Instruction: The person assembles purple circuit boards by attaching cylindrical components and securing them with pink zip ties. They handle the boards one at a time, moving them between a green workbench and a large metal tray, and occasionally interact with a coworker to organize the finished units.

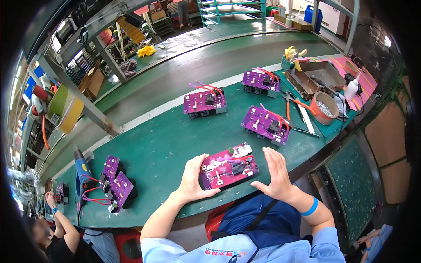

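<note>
A purple-red circuit board with pink and red wires across it lies on the green workbench in front of me. My left hand is at its left edge, thumb spread from the fingers; whether it bears on the board I cannot tell. Just off the right edge, my right hand is open, its thumb and fingers apart. Farther off stand more purple boards with black parts underneath and red wires: one at the right, one behind it and one at the middle back.
Two purple boards and a blue heat gun lie at the left. Pliers, a round tub of small metal parts, a metal tray and a white bottle are at the right. Another person works at the far left.
</note>
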Motion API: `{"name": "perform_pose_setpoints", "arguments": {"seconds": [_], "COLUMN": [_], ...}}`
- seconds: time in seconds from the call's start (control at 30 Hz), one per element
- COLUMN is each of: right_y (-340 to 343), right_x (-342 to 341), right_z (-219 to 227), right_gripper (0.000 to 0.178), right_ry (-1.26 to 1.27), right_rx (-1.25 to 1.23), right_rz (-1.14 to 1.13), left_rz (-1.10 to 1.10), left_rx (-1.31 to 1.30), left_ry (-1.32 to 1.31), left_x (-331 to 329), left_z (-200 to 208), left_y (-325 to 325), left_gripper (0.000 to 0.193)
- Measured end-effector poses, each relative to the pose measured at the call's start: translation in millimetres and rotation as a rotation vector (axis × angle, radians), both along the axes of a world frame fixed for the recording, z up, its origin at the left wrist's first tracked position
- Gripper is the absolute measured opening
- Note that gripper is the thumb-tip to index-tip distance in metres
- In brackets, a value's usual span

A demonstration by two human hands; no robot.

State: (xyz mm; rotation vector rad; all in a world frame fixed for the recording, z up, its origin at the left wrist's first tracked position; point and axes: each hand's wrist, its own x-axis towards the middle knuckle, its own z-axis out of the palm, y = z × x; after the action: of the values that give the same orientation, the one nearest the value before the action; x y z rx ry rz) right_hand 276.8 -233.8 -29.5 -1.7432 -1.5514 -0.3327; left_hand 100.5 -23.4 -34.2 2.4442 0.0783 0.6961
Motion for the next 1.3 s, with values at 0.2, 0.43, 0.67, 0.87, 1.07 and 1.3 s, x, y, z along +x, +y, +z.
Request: {"name": "perform_pose_setpoints", "arguments": {"seconds": [0.2, 0.43, 0.67, 0.87, 1.07, 1.3], "right_y": [-2.8, 27.4, 63.9, 86.9, 101.9, 98.6], "right_x": [-6.5, -41.3, 5.5, 15.6, 29.0, 35.7], "right_z": [-11.4, -2.2, 33.7, 51.5, 55.1, 57.3], "right_gripper": [0.087, 0.066, 0.074, 0.082, 0.075, 0.073], "right_ry": [-0.086, -0.246, -0.31, -0.432, -0.341, 0.505], "right_rx": [0.063, -0.133, -0.351, -0.665, -0.739, -0.834], "right_rz": [-0.044, -0.073, 0.162, 0.285, 0.368, 0.403], "left_rz": [-0.018, -0.031, -0.011, -0.004, -0.017, 0.04], "left_rx": [0.079, 0.16, -0.011, -0.214, -0.465, -0.668], "left_ry": [-0.027, -0.043, 0.065, 0.05, 0.101, -0.184], "left_x": [-1.9, -1.9, 1.9, 4.2, 8.2, -1.3], "left_z": [1.5, 9.7, -3.8, -10.6, -16.3, 3.5], "left_y": [-2.2, -7.8, 8.3, 8.4, 19.9, 26.3], "left_gripper": [0.1, 0.099, 0.103, 0.099, 0.114, 0.123]}}
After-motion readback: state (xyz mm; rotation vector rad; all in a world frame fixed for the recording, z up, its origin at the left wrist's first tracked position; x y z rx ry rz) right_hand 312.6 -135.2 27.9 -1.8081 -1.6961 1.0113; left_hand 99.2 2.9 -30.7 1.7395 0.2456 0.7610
